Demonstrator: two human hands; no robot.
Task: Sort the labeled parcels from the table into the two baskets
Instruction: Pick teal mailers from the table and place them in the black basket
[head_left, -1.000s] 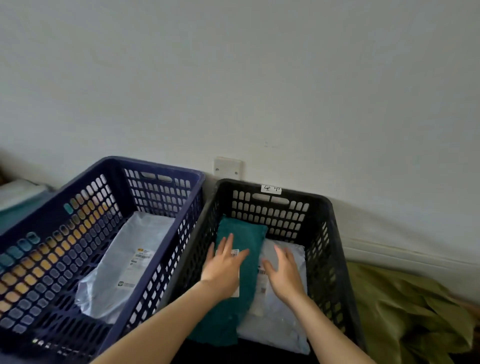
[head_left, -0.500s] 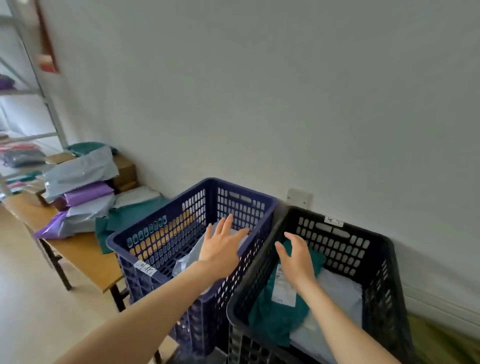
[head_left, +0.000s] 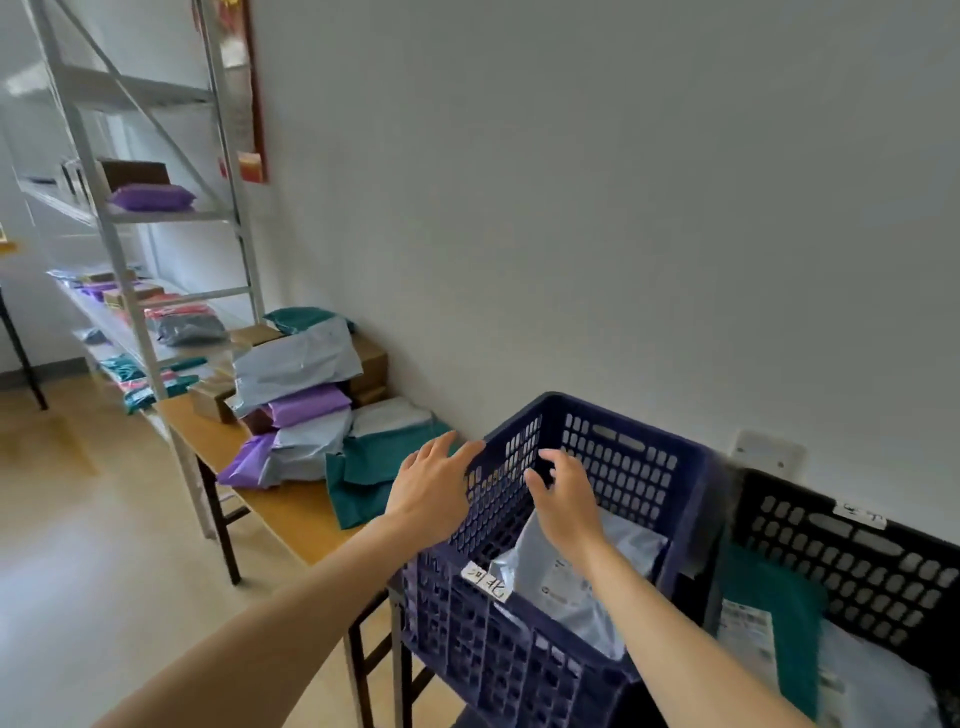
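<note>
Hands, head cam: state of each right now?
Left hand: open, fingers spread, holding nothing.
Right hand: open, fingers loosely curled, holding nothing, above the blue basket.

Two baskets stand side by side against the wall (head_left: 571, 208). The left basket (head_left: 519, 649), at 6 o'clock, has one parcel (head_left: 561, 587) in it, and the right basket (head_left: 857, 566), at 4 o'clock, holds two parcels (head_left: 779, 597). At 9 o'clock the worktop (head_left: 291, 512) carries a pile of parcels (head_left: 306, 410). A shelf rack (head_left: 156, 217) stands behind it at 10 o'clock.
</note>
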